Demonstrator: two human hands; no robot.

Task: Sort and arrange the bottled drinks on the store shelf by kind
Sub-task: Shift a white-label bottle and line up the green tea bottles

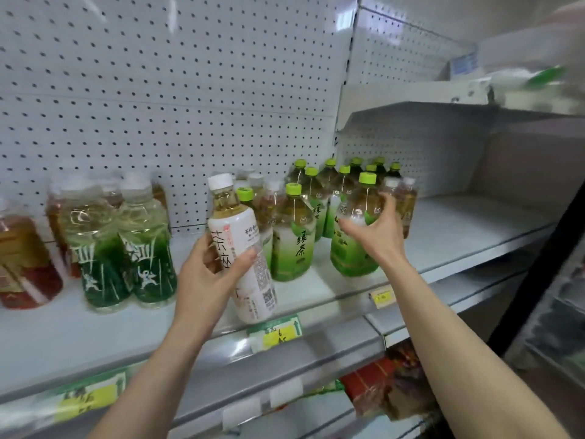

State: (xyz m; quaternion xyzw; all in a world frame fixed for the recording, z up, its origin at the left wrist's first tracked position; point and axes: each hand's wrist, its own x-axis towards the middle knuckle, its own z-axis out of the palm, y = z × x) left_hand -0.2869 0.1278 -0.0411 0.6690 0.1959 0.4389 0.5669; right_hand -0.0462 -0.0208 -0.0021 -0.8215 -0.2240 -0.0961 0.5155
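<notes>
Two — white-capped bottle, green-capped bottle, perhaps tea

A white-labelled tea bottle tilts at the front of the shelf, beside upright, clustered green-capped green-tea bottles.

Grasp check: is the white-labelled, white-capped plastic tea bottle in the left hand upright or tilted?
Tilted: the left hand grips the white-labelled plastic tea bottle, cap leaning left of its base.

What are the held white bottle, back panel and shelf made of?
The white bottle looks like clear plastic: see-through neck showing yellowish drink, glossy white wrap label. The back panel is likely painted metal: matte white, regular punched holes. The shelf is probably painted sheet metal: smooth pale grey, thin front lip.
</notes>
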